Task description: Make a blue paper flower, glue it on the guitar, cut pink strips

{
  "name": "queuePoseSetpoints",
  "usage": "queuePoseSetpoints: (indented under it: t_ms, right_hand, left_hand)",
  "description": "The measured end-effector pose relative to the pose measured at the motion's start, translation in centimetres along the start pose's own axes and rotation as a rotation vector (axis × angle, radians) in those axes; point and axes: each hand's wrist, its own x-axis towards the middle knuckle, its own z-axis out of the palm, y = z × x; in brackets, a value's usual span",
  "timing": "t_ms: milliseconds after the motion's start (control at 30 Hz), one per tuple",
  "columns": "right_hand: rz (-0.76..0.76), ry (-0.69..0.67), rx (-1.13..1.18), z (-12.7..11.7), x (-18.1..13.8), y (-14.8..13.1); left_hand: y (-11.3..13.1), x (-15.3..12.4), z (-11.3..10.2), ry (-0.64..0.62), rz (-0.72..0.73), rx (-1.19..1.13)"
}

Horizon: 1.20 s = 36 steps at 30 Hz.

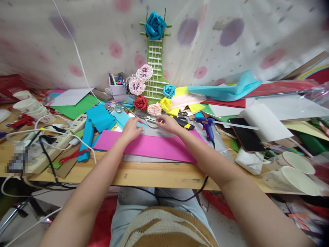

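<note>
A folded bright pink sheet [154,147] lies across the front of the desk, on a grey cutting mat [154,158]. My left hand [132,128] hovers over its far edge beside a light blue paper strip [122,118], the thumb and fingers apart with nothing visible between them. Just behind the pink sheet is a pair of scissors [151,121] with pale handle loops. The fingers of my right hand [167,123] close on the scissors at their right side and partly cover them. A black and yellow utility knife [183,123] lies right of that hand.
A green guitar-shaped piece with paper flowers [154,68] stands at the back. To the right are a blue glue gun [205,127], a phone [246,133] and paper cups [295,178]. Blue paper [100,120], power strips [55,147] and cables crowd the left.
</note>
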Motion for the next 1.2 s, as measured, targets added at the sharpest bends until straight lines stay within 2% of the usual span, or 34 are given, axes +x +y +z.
queuePoseSetpoints:
  t_ms: [100,200,333,467,600,767,833,967,1067,1133,1200]
  right_hand:
    - [0.005,-0.063,-0.034,-1.7,-3.5,1.7]
    - [0.008,-0.107,-0.109,-2.9,-5.9,3.1]
    - [-0.063,-0.229,-0.085,-3.5,-7.3,4.0]
    - [-0.090,-0.365,-0.052,-3.5,-7.6,3.3]
    - [-0.028,-0.370,-0.023,-3.9,-7.5,2.3]
    - [-0.121,-0.258,-0.014,-5.5,-7.0,1.1]
    - [-0.129,-0.203,-0.013,-6.2,-6.6,0.3]
    - [-0.131,-0.108,-0.094,-7.6,-5.5,-1.3]
    - [-0.108,-0.124,-0.213,-9.1,-4.8,-1.8]
    - [-0.088,-0.187,-0.246,-10.4,-4.8,-1.8]
    - [-0.062,-0.241,-0.198,-11.6,-4.9,-1.5]
  left_hand:
    - [1.3,0.1,1.0,-0.121,0.125,-0.077]
    - [1.5,-0.5,1.4,-0.265,0.212,-0.098]
    - [1.1,-1.5,0.7,-0.385,0.263,0.009]
    - [0.6,-1.8,-0.7,-0.473,0.233,0.154]
    - [0.5,-1.4,-2.1,-0.513,0.243,0.273]
    - [0.9,-0.9,-4.8,-0.598,0.133,0.323]
    - [1.1,-0.4,-6.3,-0.594,0.117,0.323]
    - [1.3,0.9,-9.7,-0.386,0.117,0.415]
    - [1.3,1.5,-12.3,-0.300,0.076,0.445]
    - [1.3,1.6,-13.9,-0.307,0.023,0.427]
    - [1.2,1.5,-15.1,-0.384,-0.046,0.384]
